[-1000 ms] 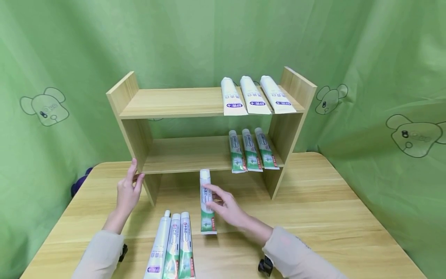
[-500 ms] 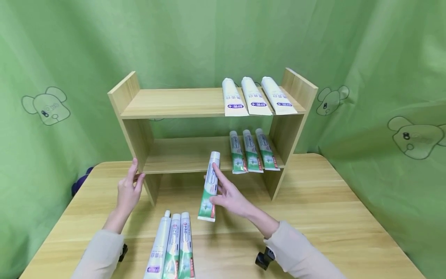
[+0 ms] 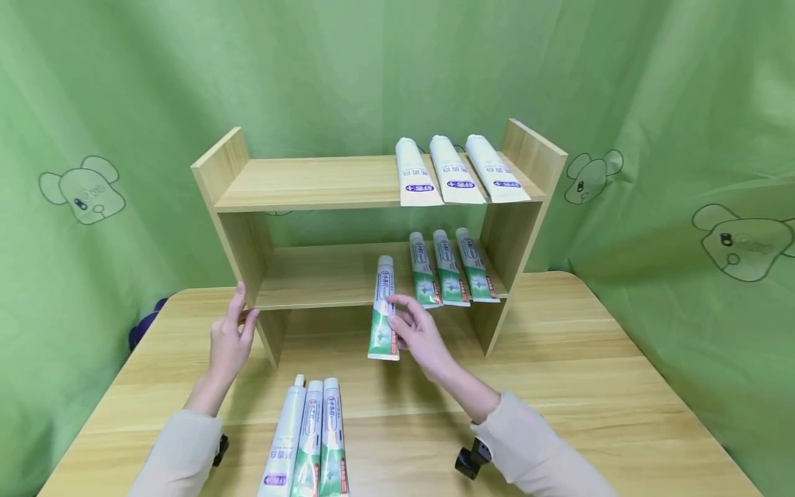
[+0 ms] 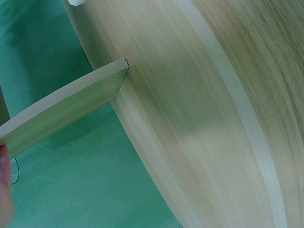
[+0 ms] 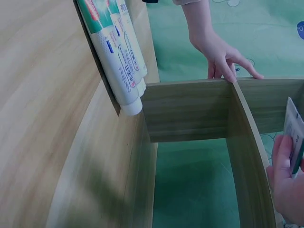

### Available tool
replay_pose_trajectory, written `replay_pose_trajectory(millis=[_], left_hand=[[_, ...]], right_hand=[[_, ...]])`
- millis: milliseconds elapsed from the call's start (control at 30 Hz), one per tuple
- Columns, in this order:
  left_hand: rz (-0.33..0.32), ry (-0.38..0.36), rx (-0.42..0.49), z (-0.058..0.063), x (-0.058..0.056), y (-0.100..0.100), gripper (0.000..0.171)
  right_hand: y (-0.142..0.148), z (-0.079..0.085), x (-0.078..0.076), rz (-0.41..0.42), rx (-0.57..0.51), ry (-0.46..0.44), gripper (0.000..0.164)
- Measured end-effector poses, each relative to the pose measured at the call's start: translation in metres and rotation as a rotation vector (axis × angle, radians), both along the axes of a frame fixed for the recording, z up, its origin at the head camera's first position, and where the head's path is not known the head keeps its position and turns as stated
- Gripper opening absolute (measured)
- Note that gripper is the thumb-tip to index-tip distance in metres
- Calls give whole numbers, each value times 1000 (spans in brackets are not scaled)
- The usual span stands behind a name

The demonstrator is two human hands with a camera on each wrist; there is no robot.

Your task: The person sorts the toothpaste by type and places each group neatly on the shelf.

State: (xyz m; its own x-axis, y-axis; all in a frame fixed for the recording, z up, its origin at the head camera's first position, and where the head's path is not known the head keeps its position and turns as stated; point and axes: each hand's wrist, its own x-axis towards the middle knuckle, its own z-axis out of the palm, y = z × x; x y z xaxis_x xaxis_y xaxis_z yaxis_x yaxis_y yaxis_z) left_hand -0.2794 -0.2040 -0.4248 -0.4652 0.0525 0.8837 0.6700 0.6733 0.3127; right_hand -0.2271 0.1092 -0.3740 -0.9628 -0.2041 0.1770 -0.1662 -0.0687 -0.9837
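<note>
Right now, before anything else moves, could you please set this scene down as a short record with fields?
Right hand: holds a green-and-white tube, cap end uppermost in the head view
Held tube touching shelf: cannot tell
Left hand: touches the left side panel
Upper shelf: three white tubes, toward the right end
Middle shelf: three shelved green-and-white tubes, also toward the right
Table: one white tube beside two green-and-white tubes
Backdrop: green curtain
</note>
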Motion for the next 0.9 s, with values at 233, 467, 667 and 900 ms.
replay_pose_trajectory(millis=[233,467,667,900], left_hand=[[-2,4,3,-1,0,0,80],[2,9,-5,1,-1,-1,80],[1,8,-4,2,-1,-1,77],[-2,7,-6,0,-2,-1,79]], right_hand=[[3,5,2,230,-45,-40,83],[6,4,0,299,-13,-36,96],[1,5,-2,103,-14,-37,81],[0,1,-5,3,-29,-5,60]])
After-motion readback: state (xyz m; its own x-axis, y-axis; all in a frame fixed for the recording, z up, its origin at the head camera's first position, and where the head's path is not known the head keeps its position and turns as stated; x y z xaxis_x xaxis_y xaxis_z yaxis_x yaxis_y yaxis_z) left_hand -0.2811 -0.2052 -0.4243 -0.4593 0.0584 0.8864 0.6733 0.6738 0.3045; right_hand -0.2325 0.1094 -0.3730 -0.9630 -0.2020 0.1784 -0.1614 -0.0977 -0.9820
